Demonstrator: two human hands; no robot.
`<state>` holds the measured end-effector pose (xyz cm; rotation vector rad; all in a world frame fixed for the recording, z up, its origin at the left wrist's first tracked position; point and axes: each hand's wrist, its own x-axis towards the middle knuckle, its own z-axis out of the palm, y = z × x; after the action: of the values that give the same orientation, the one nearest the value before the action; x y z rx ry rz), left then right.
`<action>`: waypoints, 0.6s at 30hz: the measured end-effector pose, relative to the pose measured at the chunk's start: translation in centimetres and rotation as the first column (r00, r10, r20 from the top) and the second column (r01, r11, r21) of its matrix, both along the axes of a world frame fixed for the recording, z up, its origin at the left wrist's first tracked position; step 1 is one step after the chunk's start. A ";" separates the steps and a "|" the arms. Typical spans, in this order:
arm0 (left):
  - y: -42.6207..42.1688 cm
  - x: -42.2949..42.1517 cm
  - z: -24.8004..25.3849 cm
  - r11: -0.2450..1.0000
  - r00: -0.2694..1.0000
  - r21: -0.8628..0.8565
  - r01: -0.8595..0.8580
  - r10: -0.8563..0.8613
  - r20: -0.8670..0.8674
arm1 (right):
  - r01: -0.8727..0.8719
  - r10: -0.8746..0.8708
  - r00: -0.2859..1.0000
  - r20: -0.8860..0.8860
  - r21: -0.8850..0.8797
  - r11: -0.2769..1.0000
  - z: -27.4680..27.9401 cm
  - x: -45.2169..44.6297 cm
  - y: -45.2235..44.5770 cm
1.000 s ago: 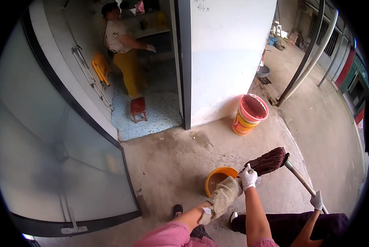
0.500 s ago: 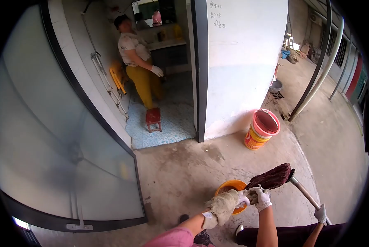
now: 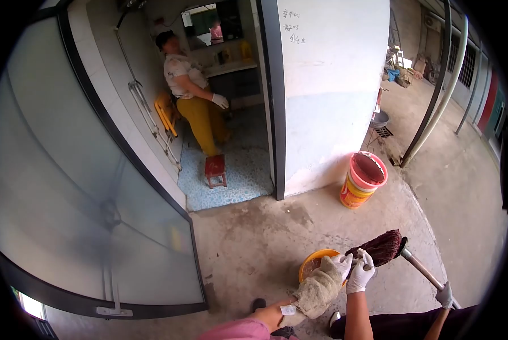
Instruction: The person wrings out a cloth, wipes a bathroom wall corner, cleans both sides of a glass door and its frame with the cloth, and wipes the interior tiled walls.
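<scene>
My left hand (image 3: pixel 341 264), in a white glove, is at the rim of an orange basin (image 3: pixel 309 264). A beige cloth covering (image 3: pixel 318 290) with a white label is bunched around its forearm. My right hand (image 3: pixel 360 276), also white-gloved, is raised beside it with its fingers pinched together. Both hands are beside the dark red mop head (image 3: pixel 384 247). Whatever lies between my fingers is too small to make out. At right another person's hand (image 3: pixel 445 296), in a grey glove, grips the metal mop handle (image 3: pixel 423 271).
A pink-rimmed bucket (image 3: pixel 356 190) stands by the white wall (image 3: pixel 336 113). Through the doorway a person (image 3: pixel 194 99) stands behind a small red stool (image 3: pixel 215 168). The frosted glass door (image 3: pixel 89 181) is swung out on the left. Poles (image 3: pixel 435 107) rise at right.
My hands have shifted slightly, and the right one now pinches with its fingers higher up. The grey-brown material between them no longer shows. The view has tilted a little.
</scene>
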<state>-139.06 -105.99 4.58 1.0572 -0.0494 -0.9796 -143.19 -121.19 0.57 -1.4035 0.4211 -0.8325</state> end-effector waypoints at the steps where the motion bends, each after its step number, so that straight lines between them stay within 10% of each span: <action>1: -0.1 -0.1 -0.1 1.000 1.000 0.005 -0.001 0.001 0.001 | -0.010 0.011 0.999 -0.046 0.039 0.999 0.4 0.1 -0.4; 7: -0.5 0.1 0.2 1.000 1.000 0.014 0.000 0.000 0.006 | 0.127 -0.068 0.990 -0.126 0.550 0.826 -1.1 1.7 -1.7; 18: -1.5 -0.1 0.3 0.999 1.000 0.038 0.003 -0.003 0.008 | -0.043 0.233 0.963 -0.133 0.781 0.623 -7.4 1.7 -5.7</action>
<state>-139.12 -107.49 4.93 1.0965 -0.0393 -0.9820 -141.50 -126.92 -6.81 -0.6841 0.7327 -0.2706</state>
